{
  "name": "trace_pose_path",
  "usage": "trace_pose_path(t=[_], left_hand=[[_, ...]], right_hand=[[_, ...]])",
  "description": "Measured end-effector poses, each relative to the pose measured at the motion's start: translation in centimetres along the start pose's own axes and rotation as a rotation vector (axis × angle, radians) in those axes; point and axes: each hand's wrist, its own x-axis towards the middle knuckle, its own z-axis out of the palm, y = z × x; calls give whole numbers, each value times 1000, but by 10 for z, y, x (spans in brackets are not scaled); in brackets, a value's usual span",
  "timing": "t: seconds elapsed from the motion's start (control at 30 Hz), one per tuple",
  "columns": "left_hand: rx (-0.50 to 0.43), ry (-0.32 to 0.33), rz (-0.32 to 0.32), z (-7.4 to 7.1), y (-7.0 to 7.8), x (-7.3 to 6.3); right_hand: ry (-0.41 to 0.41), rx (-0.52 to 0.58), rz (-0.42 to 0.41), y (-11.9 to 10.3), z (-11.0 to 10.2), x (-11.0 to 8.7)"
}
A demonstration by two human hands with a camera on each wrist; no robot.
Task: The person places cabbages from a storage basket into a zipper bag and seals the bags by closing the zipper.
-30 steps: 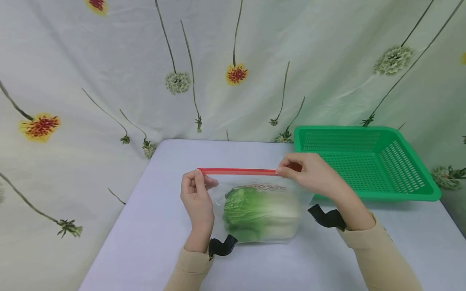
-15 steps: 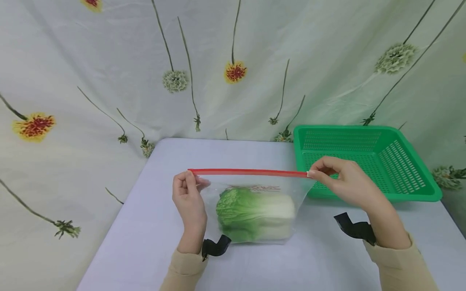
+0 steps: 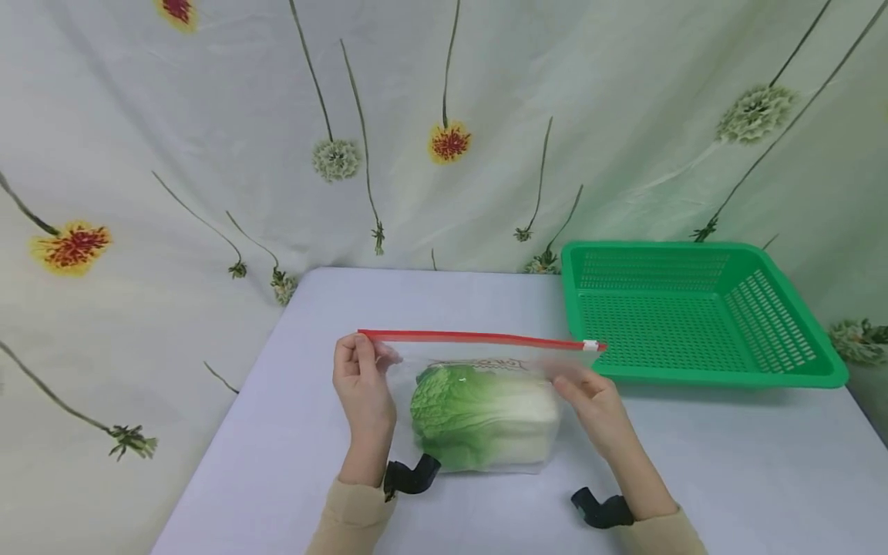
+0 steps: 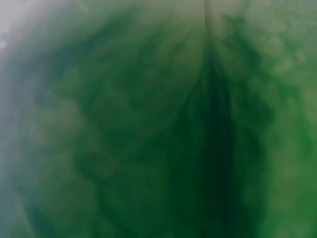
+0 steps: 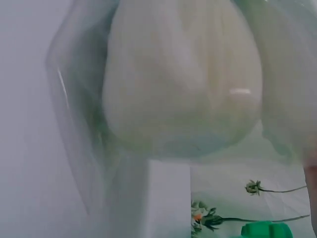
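A clear slider zip bag (image 3: 409, 362) with a red strip along its top holds a napa cabbage (image 3: 486, 416), leafy green end left, white base right. My left hand (image 3: 364, 385) pinches the bag's top left corner by the red strip. My right hand (image 3: 600, 405) holds the bag's right side below the strip, thumb in front, other fingers partly hidden. A white slider (image 3: 590, 345) sits near the strip's right end. Blurred green leaves (image 4: 138, 124) fill the left wrist view. In the right wrist view the cabbage base (image 5: 183, 84) shows through the plastic.
A green plastic basket (image 3: 701, 331) with slotted sides stands on the white table (image 3: 298, 462) at the back right, just beyond the bag's right end. A flower-printed cloth (image 3: 513, 92) hangs behind the table.
My right hand has drawn the slider right along the red strip, left it near the right end, and come down to the bag's side. The left hand still pinches the corner, having shifted slightly left.
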Motion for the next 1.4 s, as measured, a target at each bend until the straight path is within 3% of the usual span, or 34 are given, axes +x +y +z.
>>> trace_pose_path(t=[0.07,0.13,0.3,0.37,0.47,0.6,0.67,0.73,0.8,0.9,1.0,1.07,1.13,1.2,1.27,1.4], left_hand=[[3,-29,-19,-5,-1,-1],[45,-99,-58,-14,-3,-2],[407,-413,-185,-49,-16,-15],[510,-463,-208,-58,-21,-22],[479,-390,-207,-59,-27,-30],[377,-263,-136,-49,-33,-35],[343,-225,-126,-43,-34,-36],[316,-192,-136,-38,-33,-37],[322,-167,-169,-35,-31,-36],[343,-194,-269,-33,-26,-31],[336,-303,-432,-38,-22,-26],[328,-399,-556,-44,-21,-21],[346,-502,-640,-52,-21,-17],[388,-578,-672,-59,-24,-12],[441,-626,-664,-64,-28,-6],[525,-649,-669,-72,-41,3]], right_hand=[[92,6,0,3,9,0],[141,43,-33,6,14,0],[118,263,-89,10,21,1],[102,320,-99,12,21,1],[74,359,-131,15,20,1],[-40,329,-186,21,18,-1],[-51,243,-190,22,19,-4],[-3,111,-179,21,20,-5],[83,2,-136,16,20,-7],[145,-111,-51,6,15,-6],[141,-181,74,0,4,-5],[130,-183,171,1,-2,-5],[93,-148,266,6,-6,-6],[55,-98,341,12,-8,-7],[11,-69,397,19,-7,-8],[-54,-103,433,32,-4,-10]])
